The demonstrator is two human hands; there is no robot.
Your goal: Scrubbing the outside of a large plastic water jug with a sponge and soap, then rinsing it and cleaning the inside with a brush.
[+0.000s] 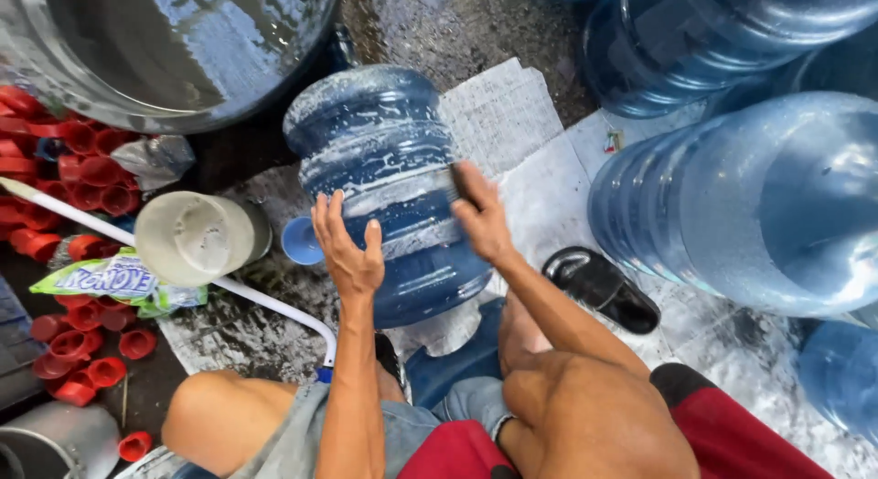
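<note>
A large blue water jug (pixel 389 159) streaked with white soap foam lies on its side in front of me, its neck pointing toward my knees. My left hand (pixel 346 246) rests flat on the jug's left flank with fingers spread. On the jug's right side my right hand (pixel 480 214) presses a dark scrubbing pad (pixel 460 182) against the wet surface, fingers curled over it. My bare knees and grey shorts fill the bottom of the view.
Several big blue jugs (pixel 750 195) stand at the right. A metal basin of water (pixel 174 49) sits top left above a pile of red caps (pixel 64 177). A grey cup (pixel 197 236), a blue cap (pixel 300 241), a white pipe (pixel 265 301) and a black sandal (pixel 599 287) lie nearby.
</note>
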